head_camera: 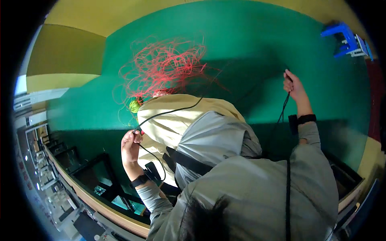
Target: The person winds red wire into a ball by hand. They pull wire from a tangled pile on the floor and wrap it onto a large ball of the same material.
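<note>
My left hand (130,146) pinches a thin black cord (169,112) between thumb and fingers, at the left of the view. From there the cord curves over the beige cloth (162,108) across my knees and thins out towards the upper right; a short loop hangs below the hand. Raised at the right, my right hand (292,84) is closed around black cord, and doubled strands (283,107) dangle beneath it. Whether both hands hold the same cord I cannot tell. A loose tangle of red strands (169,63) lies beyond my knees on the green floor (241,36).
A yellow-green ball of yarn (134,106) sits beside the red tangle. At the upper right stands a blue plastic stool (343,37). A long wooden edge (90,198) and black metal frames (105,168) run along the lower left. White machines (57,195) line the far left.
</note>
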Demonstrator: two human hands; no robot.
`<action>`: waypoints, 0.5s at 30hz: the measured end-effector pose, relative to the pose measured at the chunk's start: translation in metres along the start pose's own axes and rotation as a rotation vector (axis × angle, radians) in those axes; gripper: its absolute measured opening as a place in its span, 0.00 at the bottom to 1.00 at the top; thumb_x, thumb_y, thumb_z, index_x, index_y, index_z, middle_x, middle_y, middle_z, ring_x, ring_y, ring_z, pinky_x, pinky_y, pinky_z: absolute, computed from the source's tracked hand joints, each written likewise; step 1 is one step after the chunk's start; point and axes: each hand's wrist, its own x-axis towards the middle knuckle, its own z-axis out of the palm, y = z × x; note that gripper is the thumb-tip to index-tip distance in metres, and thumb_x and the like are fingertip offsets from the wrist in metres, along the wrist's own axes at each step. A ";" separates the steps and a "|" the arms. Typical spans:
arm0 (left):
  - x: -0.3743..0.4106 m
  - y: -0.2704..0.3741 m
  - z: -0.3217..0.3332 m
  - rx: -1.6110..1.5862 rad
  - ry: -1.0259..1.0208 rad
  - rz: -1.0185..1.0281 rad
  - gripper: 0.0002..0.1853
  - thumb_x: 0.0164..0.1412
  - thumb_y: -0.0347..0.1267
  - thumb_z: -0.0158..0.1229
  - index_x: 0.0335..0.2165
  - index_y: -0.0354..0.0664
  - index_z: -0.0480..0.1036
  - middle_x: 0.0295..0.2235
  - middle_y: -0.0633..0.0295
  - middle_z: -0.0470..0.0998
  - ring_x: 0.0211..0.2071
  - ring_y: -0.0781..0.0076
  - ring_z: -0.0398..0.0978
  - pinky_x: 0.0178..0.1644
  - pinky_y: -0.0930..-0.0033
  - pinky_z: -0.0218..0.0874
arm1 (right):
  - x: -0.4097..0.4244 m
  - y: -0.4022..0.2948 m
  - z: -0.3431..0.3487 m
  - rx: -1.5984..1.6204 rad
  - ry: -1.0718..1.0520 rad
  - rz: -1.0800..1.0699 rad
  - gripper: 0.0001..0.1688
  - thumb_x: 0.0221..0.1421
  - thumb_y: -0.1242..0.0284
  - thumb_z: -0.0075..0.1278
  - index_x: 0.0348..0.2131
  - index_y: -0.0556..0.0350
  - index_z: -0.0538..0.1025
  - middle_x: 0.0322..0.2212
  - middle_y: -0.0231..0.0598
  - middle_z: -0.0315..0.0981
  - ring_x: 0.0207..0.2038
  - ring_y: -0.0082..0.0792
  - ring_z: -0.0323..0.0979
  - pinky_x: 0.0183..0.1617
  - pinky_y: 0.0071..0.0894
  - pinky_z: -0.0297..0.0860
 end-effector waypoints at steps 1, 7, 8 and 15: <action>0.002 0.002 0.004 0.011 -0.002 -0.011 0.14 0.61 0.36 0.48 0.34 0.34 0.71 0.20 0.70 0.61 0.24 0.78 0.56 0.33 0.74 0.49 | -0.005 0.002 -0.006 0.026 0.022 -0.027 0.15 0.57 0.60 0.46 0.23 0.49 0.69 0.08 0.19 0.48 0.10 0.14 0.44 0.13 0.18 0.42; 0.014 0.013 0.021 0.045 -0.051 -0.010 0.16 0.58 0.39 0.53 0.34 0.34 0.70 0.21 0.69 0.63 0.25 0.79 0.58 0.33 0.73 0.50 | -0.014 0.036 -0.002 -0.198 0.084 -0.014 0.17 0.56 0.60 0.46 0.22 0.50 0.67 0.09 0.20 0.48 0.10 0.15 0.45 0.14 0.20 0.44; 0.015 0.013 0.021 0.087 -0.032 -0.017 0.15 0.59 0.38 0.52 0.33 0.35 0.70 0.21 0.69 0.63 0.25 0.79 0.58 0.33 0.74 0.50 | -0.015 0.048 0.001 -0.234 0.096 0.023 0.17 0.56 0.59 0.47 0.22 0.49 0.67 0.09 0.21 0.49 0.10 0.16 0.46 0.14 0.20 0.44; 0.010 0.016 0.010 0.014 0.122 -0.007 0.11 0.61 0.35 0.49 0.34 0.37 0.69 0.22 0.70 0.62 0.24 0.80 0.57 0.31 0.75 0.49 | -0.004 0.136 -0.034 -0.702 0.307 0.166 0.22 0.53 0.52 0.47 0.22 0.51 0.71 0.11 0.26 0.56 0.13 0.20 0.54 0.15 0.23 0.48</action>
